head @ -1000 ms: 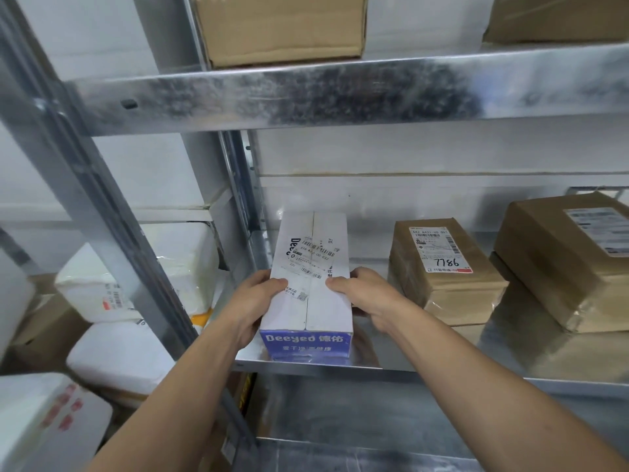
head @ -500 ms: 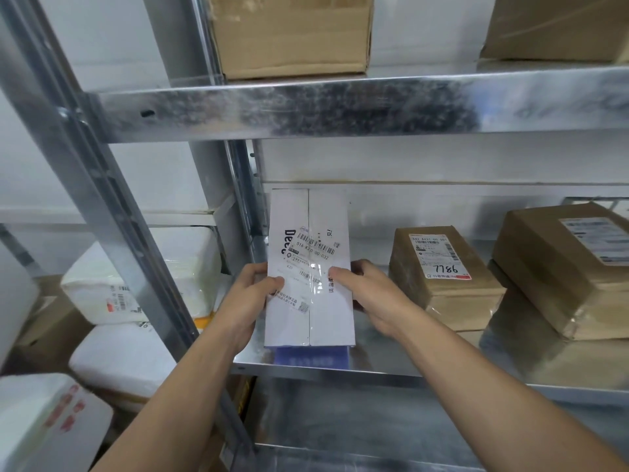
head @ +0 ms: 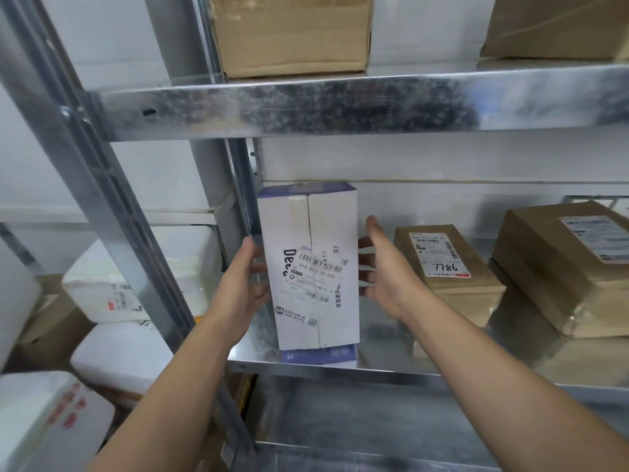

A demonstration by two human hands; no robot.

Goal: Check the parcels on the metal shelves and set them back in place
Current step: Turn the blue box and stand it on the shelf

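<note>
From the head camera, a tall white cardboard box with purple ends (head: 308, 267) stands upright at the left end of the shiny middle metal shelf (head: 391, 352), close beside the grey steel upright post (head: 102, 185) of the rack. Its barcode label faces outward, turned sideways. The left hand (head: 238, 291) lies along the box's left side, fingers straight and thumb pointing up, flat against it rather than wrapped round it. The right hand (head: 384, 270) is spread wide at the box's right side, its fingers (head: 366, 267) reaching the edge; whether they actually touch is hard to say. To the right on the same shelf sits a small brown taped parcel marked 7786 (head: 442, 291), and beyond it a larger brown wrapped parcel with a white label (head: 561, 267). The upper metal shelf (head: 340, 103) carries a plain brown cardboard carton (head: 292, 35) and a second brown carton (head: 554, 25). Left of the rack, white foam boxes (head: 143, 277) are stacked up.
</note>
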